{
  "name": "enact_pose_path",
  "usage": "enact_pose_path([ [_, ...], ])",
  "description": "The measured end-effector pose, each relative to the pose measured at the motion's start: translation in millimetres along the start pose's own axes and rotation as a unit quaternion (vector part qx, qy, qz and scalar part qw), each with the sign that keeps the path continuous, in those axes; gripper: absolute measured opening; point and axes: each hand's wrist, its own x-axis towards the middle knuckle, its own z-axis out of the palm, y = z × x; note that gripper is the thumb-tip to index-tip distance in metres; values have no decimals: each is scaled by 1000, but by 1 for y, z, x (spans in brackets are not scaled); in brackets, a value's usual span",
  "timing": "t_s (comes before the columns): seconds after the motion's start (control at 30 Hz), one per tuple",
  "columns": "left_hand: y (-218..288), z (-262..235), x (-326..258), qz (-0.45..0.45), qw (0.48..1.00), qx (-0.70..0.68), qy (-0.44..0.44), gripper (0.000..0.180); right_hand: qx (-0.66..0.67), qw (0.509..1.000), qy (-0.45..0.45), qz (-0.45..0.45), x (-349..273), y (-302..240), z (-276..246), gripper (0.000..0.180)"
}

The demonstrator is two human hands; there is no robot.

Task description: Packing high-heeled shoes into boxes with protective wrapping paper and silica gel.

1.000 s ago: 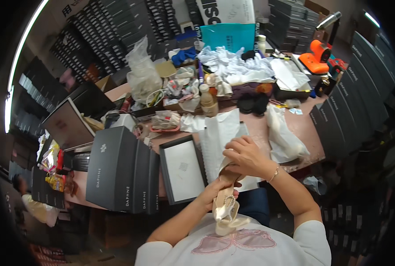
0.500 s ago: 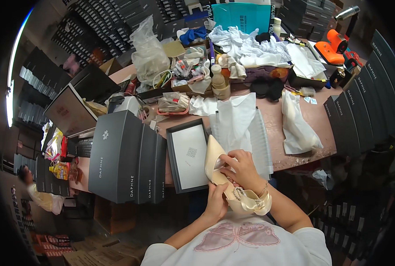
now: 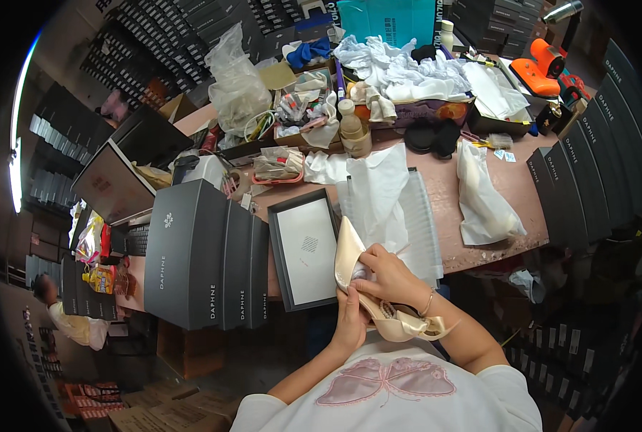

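Shoe [image 3: 345, 248] turned in hands [image 3: 387, 276], white-lettered boxes [image 3: 184, 259]

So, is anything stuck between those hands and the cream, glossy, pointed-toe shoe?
Nothing visible. The left hand holds the cream, glossy, pointed-toe shoe directly, and the right hand has its fingers at the shoe's opening. The shallow black box with a white inside lies left of the toe, not between them.

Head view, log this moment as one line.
left hand: gripping cream shoe | right hand: at shoe opening | dark box: open, left of shoe | white bundle: right of shoe
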Motion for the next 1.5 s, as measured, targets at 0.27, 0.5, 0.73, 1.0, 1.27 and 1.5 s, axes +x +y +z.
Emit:
enact_pose_path([
  [0.27,-2,-38,27,-110,991,-70,9,55,35,995,91,20,-7,21,-17,48],
  [0.5,28,-22,26,-138,982,-124,-20,67,-490,855,172,-21,66,138,3,28],
  [0.73,26,-11,13,-122,988,-88,29,65,-324,911,68,-245,26,-6,4,7],
  [1.0,9,-55,29,-122,976,-168,63,66,-272,907,164,-277,-4,7,-2,13],
  [1.27,19,-38,33,-69,991,-117,-13,70,129,983,46,-119,-4,1,2,51],
  [1.5,31,-10,-3,-72,996,-44,-3,78,17,989,-4,-146,39,6,69,50],
])
